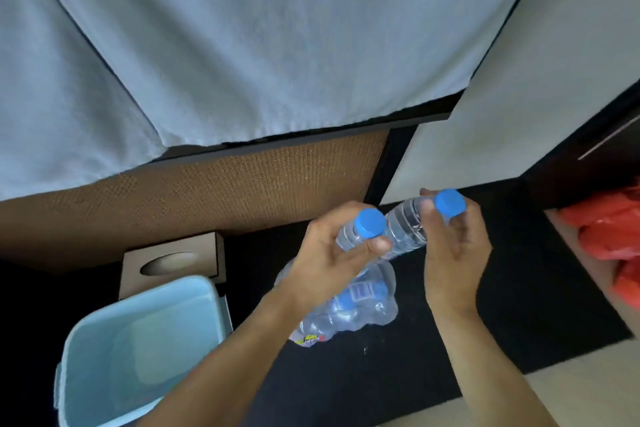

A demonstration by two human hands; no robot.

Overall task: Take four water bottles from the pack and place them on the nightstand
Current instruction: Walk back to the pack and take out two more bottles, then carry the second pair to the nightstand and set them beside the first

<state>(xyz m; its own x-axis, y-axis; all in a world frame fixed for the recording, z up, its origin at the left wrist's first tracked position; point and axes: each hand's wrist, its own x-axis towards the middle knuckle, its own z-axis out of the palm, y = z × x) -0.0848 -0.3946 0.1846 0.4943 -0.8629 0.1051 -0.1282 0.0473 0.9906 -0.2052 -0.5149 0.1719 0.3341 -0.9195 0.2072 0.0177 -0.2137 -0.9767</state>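
Observation:
My left hand (332, 253) grips a clear water bottle with a blue cap (370, 224), cap toward me. My right hand (453, 253) holds a second clear bottle (405, 229) near its blue cap (449, 203). The two bottles sit side by side, touching, above the dark floor. Below them lies the shrink-wrapped pack of bottles (353, 308) on the dark carpet, partly hidden by my left wrist. A dark nightstand front (595, 152) with a metal handle shows at the right edge.
A light blue bin (138, 350) stands at lower left, with a brown tissue box (173, 263) behind it. A bed with a pale blue cover (242, 45) fills the top above a woven base. Orange fabric (609, 232) lies at right.

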